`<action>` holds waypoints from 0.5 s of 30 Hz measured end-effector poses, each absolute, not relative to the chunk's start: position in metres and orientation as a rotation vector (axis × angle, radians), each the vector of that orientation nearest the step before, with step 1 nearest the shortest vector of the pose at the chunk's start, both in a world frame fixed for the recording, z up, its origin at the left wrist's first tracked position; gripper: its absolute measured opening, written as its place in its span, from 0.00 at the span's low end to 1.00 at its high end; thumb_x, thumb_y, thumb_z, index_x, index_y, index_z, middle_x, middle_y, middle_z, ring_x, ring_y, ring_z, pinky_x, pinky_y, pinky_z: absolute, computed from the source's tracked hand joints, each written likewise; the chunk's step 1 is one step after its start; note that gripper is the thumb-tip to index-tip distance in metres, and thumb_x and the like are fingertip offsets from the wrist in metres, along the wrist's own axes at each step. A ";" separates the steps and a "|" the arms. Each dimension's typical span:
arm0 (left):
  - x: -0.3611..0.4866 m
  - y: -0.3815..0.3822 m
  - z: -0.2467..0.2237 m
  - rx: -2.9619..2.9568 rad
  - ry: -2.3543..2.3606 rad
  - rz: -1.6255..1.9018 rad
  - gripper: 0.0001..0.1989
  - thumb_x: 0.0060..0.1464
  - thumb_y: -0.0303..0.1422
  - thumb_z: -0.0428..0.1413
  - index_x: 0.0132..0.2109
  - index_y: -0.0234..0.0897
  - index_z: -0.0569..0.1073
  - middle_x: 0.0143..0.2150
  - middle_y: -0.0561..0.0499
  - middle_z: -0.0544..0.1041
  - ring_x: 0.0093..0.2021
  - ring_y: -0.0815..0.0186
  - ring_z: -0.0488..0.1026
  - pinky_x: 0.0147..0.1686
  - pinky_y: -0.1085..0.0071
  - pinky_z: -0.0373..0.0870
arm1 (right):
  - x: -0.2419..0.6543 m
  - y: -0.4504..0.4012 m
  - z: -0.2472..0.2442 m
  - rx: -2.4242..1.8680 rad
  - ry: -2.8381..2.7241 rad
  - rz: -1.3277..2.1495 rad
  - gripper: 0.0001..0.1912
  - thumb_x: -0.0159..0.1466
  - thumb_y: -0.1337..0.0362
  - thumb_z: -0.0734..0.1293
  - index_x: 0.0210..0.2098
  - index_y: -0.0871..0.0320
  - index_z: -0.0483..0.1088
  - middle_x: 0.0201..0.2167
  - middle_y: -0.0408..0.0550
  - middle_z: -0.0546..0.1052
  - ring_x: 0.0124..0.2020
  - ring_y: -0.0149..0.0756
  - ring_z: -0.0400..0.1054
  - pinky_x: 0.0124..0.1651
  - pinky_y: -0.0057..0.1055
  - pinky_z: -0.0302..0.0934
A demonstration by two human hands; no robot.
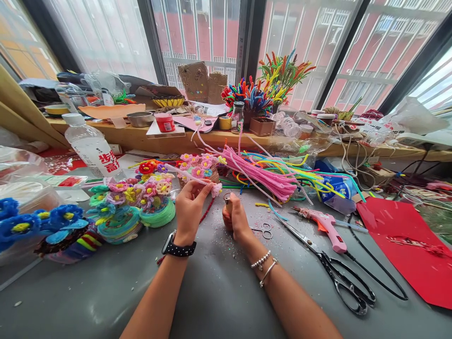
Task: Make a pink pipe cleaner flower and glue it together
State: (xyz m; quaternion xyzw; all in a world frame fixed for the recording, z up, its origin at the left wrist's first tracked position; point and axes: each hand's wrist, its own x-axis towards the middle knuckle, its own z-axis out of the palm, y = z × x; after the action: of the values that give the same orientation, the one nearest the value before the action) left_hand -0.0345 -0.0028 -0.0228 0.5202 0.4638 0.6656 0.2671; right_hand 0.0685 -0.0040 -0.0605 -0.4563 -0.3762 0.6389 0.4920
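My left hand (pixel 193 207) pinches a pale pink pipe-cleaner flower (pixel 216 189) by its fuzzy stem, which runs out to the upper left. Close by on the right, my right hand (pixel 237 217) is wrapped round a lighter (pixel 229 203), its metal top pointing up near the flower. I cannot make out a flame. Behind my left hand stands a basket of pink pipe-cleaner flowers (pixel 201 165). A bundle of pink pipe cleaners (pixel 261 174) lies beyond my right hand. Small scissors (pixel 264 230) rest just right of it.
Large black-handled scissors (pixel 339 278) and a pink glue gun (pixel 328 226) with its cable lie at the right, beside red sheets (pixel 395 235). Coiled pots with flowers (pixel 120 221) and a plastic bottle (pixel 92 148) stand at the left. A cluttered ledge (pixel 205 140) runs behind.
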 end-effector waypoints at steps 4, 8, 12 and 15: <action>-0.034 -0.004 -0.022 1.400 1.298 1.820 0.10 0.42 0.37 0.57 0.31 0.36 0.72 0.27 0.54 0.73 0.25 0.73 0.65 0.27 0.76 0.62 | 0.069 -0.004 -0.061 -1.114 -0.885 1.557 0.28 0.56 0.46 0.49 0.08 0.56 0.48 0.05 0.35 0.47 0.07 0.20 0.37 0.12 0.23 0.29; -0.032 -0.004 -0.021 1.369 1.302 1.882 0.09 0.42 0.37 0.57 0.30 0.36 0.72 0.26 0.55 0.72 0.23 0.74 0.63 0.25 0.77 0.60 | 0.069 -0.005 -0.061 -1.102 -0.880 1.551 0.28 0.56 0.47 0.49 0.08 0.57 0.48 0.06 0.34 0.47 0.07 0.20 0.37 0.12 0.22 0.30; -0.032 -0.004 -0.021 1.355 1.317 1.890 0.08 0.42 0.36 0.57 0.30 0.36 0.72 0.24 0.56 0.71 0.22 0.75 0.61 0.24 0.78 0.59 | 0.069 -0.004 -0.061 -1.099 -0.880 1.548 0.28 0.57 0.46 0.49 0.08 0.56 0.48 0.05 0.34 0.47 0.07 0.20 0.37 0.13 0.23 0.30; -0.032 -0.003 -0.022 1.349 1.324 1.900 0.09 0.42 0.37 0.58 0.30 0.36 0.72 0.24 0.56 0.70 0.22 0.74 0.63 0.25 0.77 0.60 | 0.069 -0.004 -0.060 -1.097 -0.879 1.544 0.28 0.57 0.46 0.49 0.08 0.56 0.48 0.05 0.34 0.46 0.07 0.20 0.36 0.13 0.23 0.30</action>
State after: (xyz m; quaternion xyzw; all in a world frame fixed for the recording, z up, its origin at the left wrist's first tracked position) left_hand -0.0322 -0.0033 -0.0216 0.4901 0.4810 0.6900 0.2287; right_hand 0.0694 -0.0039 -0.0600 -0.4541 -0.3639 0.6393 0.5027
